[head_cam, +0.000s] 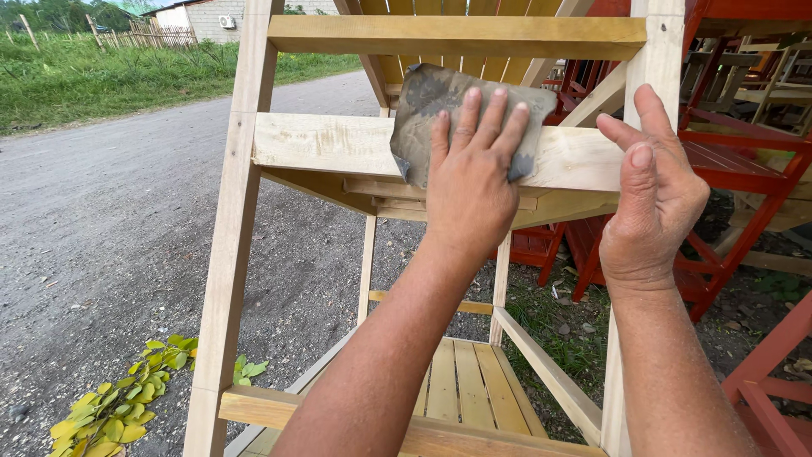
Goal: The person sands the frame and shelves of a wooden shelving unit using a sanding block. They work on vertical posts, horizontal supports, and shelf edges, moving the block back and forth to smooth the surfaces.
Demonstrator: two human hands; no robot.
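Note:
A bare wooden chair frame (233, 228) stands upturned before me, with a pale cross rail (326, 144) between its two uprights. My left hand (470, 182) presses a worn grey sheet of sandpaper (423, 106) flat against that rail, fingers spread over the sheet. My right hand (653, 199) grips the right upright (655, 63) where the rail meets it, thumb on the front. A yellowish stained rail (457, 36) runs above, and slats (461, 385) lie below between my forearms.
Red painted wooden chairs (727, 152) stand close on the right and behind. A gravel road (110, 220) lies to the left, with grass (76, 76) and a building beyond. A leafy green-yellow branch (127, 402) lies on the ground at lower left.

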